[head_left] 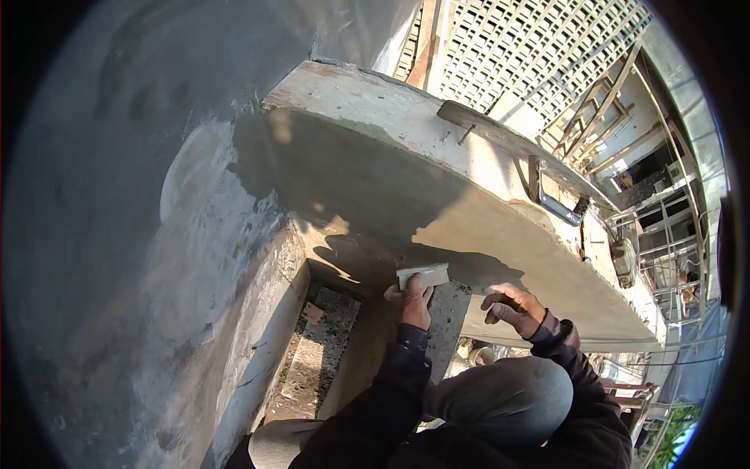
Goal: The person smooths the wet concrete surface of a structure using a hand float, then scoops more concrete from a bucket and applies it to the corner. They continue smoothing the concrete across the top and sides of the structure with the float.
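My left hand (416, 306) is closed on a pale, flat rectangular block (423, 275), thumb across its near face. The block is against or very near the lower part of the smooth plastered wall face (351, 168); contact is hard to make out. To its right, my right hand (517, 309) hangs apart from the wall with loosely bent fingers and a gap between thumb and forefinger. Nothing shows in it. Darker, damp-looking plaster spreads over the upper left of this face, and shadows cross its lower part.
A long wooden board (500, 134) with a nail and a dark blue-edged tool (561, 211) lie on the wall's top ledge. Below left is a recess with a rough debris-strewn floor (320, 359). My bent knee (508, 391) is close under my right hand. Lattice (531, 47) stands behind.
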`<state>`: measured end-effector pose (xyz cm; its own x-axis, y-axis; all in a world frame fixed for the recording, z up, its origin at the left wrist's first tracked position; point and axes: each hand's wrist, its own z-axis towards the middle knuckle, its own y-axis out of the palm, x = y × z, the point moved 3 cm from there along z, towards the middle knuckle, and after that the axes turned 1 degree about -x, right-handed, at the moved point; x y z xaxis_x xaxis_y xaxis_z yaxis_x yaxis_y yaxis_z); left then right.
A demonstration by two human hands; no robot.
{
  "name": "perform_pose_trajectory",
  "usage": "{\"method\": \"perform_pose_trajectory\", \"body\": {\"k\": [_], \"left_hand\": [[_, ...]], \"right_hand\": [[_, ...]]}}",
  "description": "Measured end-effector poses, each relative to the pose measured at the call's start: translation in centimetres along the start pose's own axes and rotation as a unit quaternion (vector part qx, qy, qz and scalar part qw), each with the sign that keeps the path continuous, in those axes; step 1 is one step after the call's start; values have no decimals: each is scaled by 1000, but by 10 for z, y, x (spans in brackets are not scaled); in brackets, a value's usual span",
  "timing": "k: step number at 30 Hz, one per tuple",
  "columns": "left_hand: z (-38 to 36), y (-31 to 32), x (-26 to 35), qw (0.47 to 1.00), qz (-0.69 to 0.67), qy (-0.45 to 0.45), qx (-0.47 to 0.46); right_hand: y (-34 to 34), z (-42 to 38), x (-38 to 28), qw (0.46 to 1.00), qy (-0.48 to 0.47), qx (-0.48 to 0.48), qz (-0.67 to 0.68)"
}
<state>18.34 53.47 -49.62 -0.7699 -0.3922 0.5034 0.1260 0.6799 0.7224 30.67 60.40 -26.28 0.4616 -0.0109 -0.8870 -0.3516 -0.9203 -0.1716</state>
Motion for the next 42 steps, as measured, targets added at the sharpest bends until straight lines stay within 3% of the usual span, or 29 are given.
{"method": "perform_pose_trajectory", "body": {"k": [1, 2, 3, 5, 6, 8, 11, 17, 23, 24, 25, 26, 27, 28, 32, 34, 37, 40, 42], "left_hand": [[-2, 2, -14, 997, -54, -51, -30], [-6, 4, -29, 987, -108, -103, -58], [-10, 4, -30, 978, -135, -138, -83], [-23, 10, -27, 959, -159, -195, -128], [-35, 18, -24, 950, -157, -223, -151], [-48, 24, -16, 960, -121, -171, -187], [-59, 40, 7, 956, -80, -126, -254], [-44, 44, 22, 931, -57, -168, -319], [-54, 57, 43, 938, 63, -166, -298], [-54, 64, 48, 905, 222, -154, -330], [-53, 64, 58, 847, 376, -139, -349], [-49, 60, 69, 765, 521, -121, -358], [-40, 46, 74, 705, 566, -63, -422], [-35, 27, 82, 636, 603, -6, -482], [-51, -21, 169, 530, 719, -50, -447], [-71, -27, 212, 521, 739, -59, -423], [-95, -22, 252, 601, 701, -68, -378], [-105, -11, 273, 599, 716, 106, -342], [-103, 2, 272, 580, 726, 131, -345]], "right_hand": [[3, 14, 37, 999, 41, -10, 0], [12, 25, 60, 994, 3, -23, -105], [24, 33, 82, 999, 1, -11, -44], [47, 45, 106, 994, -96, 50, 28], [49, 45, 110, 990, -79, 75, 85], [49, 38, 94, 969, -46, 134, 201], [43, 41, 101, 948, -118, 267, 127], [48, 45, 94, 912, -188, 302, 205], [31, 36, 71, 921, -221, 317, 55], [27, 30, 68, 919, -212, 316, 99], [24, 23, 60, 908, -231, 347, 50], [21, 17, 54, 892, -248, 378, 3], [18, 9, 46, 872, -264, 410, -45], [15, -3, 19, 772, -293, 486, -287], [3, -14, -24, 551, -369, 549, -509], [-5, -6, -22, 509, -372, 547, -551], [-8, 9, -35, 476, -389, 544, -571], [6, 34, -55, 478, -389, 527, -586], [28, 65, -83, 497, -403, 489, -593]]}}
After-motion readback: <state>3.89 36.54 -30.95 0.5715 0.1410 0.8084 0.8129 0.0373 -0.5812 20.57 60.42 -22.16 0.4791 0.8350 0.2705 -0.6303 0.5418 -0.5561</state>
